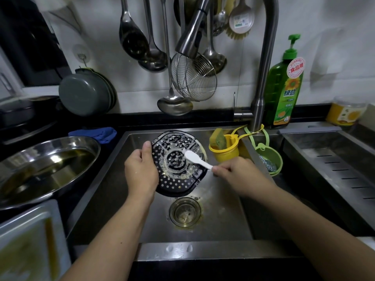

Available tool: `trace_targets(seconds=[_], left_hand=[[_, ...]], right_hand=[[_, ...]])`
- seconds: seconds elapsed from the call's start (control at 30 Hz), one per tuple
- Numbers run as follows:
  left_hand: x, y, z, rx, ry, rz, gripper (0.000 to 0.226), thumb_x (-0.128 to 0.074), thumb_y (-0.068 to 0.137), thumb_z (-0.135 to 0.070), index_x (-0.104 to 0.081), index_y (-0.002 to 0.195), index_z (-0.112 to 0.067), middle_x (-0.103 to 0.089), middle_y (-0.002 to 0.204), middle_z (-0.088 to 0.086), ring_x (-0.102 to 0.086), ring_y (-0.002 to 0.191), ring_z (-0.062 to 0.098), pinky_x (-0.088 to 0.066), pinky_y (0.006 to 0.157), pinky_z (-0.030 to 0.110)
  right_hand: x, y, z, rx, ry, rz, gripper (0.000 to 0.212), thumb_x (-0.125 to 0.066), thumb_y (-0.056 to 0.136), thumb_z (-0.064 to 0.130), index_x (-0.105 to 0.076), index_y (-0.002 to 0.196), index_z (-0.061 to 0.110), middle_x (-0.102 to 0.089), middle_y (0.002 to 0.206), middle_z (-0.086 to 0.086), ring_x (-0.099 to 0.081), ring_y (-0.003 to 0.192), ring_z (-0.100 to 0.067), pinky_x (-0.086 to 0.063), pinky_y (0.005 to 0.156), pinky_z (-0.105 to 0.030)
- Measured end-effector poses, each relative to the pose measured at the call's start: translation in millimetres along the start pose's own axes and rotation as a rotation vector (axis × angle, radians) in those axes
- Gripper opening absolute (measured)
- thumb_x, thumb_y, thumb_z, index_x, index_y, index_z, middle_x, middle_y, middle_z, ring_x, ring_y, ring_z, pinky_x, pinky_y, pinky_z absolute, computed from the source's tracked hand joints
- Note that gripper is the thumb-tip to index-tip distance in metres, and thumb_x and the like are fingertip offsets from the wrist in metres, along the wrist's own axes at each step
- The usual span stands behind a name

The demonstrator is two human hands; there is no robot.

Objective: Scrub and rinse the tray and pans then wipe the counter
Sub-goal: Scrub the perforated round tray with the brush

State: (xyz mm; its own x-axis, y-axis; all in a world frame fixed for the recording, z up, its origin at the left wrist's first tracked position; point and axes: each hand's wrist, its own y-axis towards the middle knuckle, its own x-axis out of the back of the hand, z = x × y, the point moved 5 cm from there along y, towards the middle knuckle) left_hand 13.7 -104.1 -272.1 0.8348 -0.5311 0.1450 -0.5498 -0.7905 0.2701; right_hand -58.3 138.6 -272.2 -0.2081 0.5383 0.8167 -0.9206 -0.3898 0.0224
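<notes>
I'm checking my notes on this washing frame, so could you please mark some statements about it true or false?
1. The left hand holds the perforated tray over the sink. True.
2. The right hand holds a sponge. False: it grips a white brush; the sponge sits in the yellow holder.
3. Water runs from the faucet. False: no stream shows.
4. The steel pan sits left of the sink. True.

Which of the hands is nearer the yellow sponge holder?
Right. The right hand sits just below the yellow sponge holder; the left hand is across the perforated tray, gripping its far edge.
</notes>
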Motion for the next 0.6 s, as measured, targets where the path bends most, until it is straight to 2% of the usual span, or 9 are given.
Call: trace_targets(seconds=[0.1, 0.17, 0.23, 0.27, 0.33, 0.4, 0.5, 0.6], left_hand=[[-2, -1, -2, -0.023, -0.002, 0.02, 0.054, -0.05, 0.105, -0.045, -0.06, 0.077, 0.0, -0.064, 0.071, 0.009, -0.056, 0.063, 0.016, -0.04, 0.054, 0.028], [-2, -1, -3, -0.043, 0.004, 0.025, 0.053, -0.05, 0.105, -0.043, -0.058, 0.074, -0.002, -0.061, 0.068, 0.007, -0.053, 0.061, 0.015, -0.038, 0.049, 0.02], [-1, 0, -3, -0.045, 0.005, 0.019, 0.053, -0.05, 0.105, -0.043, -0.058, 0.074, 0.0, -0.061, 0.069, 0.008, -0.053, 0.061, 0.015, -0.036, 0.045, 0.015], [0, 0, -2, -0.036, 0.003, 0.014, 0.053, -0.05, 0.105, -0.043, -0.059, 0.076, 0.0, -0.062, 0.07, 0.007, -0.054, 0.062, 0.014, -0.035, 0.044, 0.013], [2, 0, -1, -0.013, -0.009, -0.001, 0.05, -0.05, 0.106, -0.042, -0.06, 0.077, -0.003, -0.061, 0.07, 0.005, -0.053, 0.062, 0.012, -0.035, 0.043, 0.01], [2, 0, 0, 0.001, -0.023, -0.02, 0.048, -0.05, 0.106, -0.041, -0.059, 0.077, -0.004, -0.058, 0.069, 0.004, -0.051, 0.061, 0.012, -0.035, 0.044, 0.012], [4, 2, 4, 0.051, -0.047, -0.056, 0.049, -0.05, 0.105, -0.044, -0.058, 0.076, -0.005, -0.058, 0.069, 0.004, -0.051, 0.062, 0.014, -0.038, 0.053, 0.027], [5, 6, 14, 0.139, -0.095, -0.08, 0.049, -0.051, 0.104, -0.046, -0.059, 0.075, -0.007, -0.063, 0.075, 0.009, -0.058, 0.07, 0.019, -0.046, 0.061, 0.035]], right_hand=[[14, 6, -6, -0.029, -0.003, -0.146, 0.039, -0.052, 0.1, 0.048, -0.072, 0.083, 0.019, -0.063, 0.069, -0.004, -0.058, 0.068, -0.023, -0.047, 0.059, -0.037], [12, 5, -5, -0.012, 0.021, -0.118, 0.038, -0.053, 0.1, 0.047, -0.073, 0.082, 0.02, -0.063, 0.068, -0.003, -0.058, 0.066, -0.022, -0.045, 0.058, -0.036], [1, 1, 0, 0.018, 0.011, 0.001, 0.034, -0.055, 0.1, 0.046, -0.073, 0.081, 0.024, -0.06, 0.064, 0.0, -0.052, 0.06, -0.017, -0.037, 0.053, -0.031], [0, 0, 0, 0.012, -0.004, 0.009, 0.033, -0.056, 0.1, 0.046, -0.073, 0.081, 0.024, -0.059, 0.064, 0.0, -0.052, 0.06, -0.016, -0.036, 0.053, -0.03], [10, 3, -7, -0.029, -0.014, -0.085, 0.038, -0.054, 0.1, 0.047, -0.071, 0.079, 0.02, -0.062, 0.067, -0.003, -0.057, 0.066, -0.022, -0.043, 0.057, -0.033], [14, 5, -11, -0.043, 0.001, -0.125, 0.04, -0.053, 0.1, 0.048, -0.069, 0.077, 0.019, -0.062, 0.067, -0.003, -0.059, 0.068, -0.023, -0.048, 0.062, -0.036], [-3, -1, -3, 0.01, -0.018, 0.026, 0.032, -0.056, 0.099, 0.046, -0.075, 0.085, 0.024, -0.058, 0.061, 0.003, -0.051, 0.058, -0.013, -0.037, 0.052, -0.03], [4, 3, -4, -0.005, -0.019, -0.064, 0.037, -0.054, 0.1, 0.046, -0.072, 0.08, 0.021, -0.058, 0.062, 0.001, -0.054, 0.065, -0.018, -0.04, 0.057, -0.032]])
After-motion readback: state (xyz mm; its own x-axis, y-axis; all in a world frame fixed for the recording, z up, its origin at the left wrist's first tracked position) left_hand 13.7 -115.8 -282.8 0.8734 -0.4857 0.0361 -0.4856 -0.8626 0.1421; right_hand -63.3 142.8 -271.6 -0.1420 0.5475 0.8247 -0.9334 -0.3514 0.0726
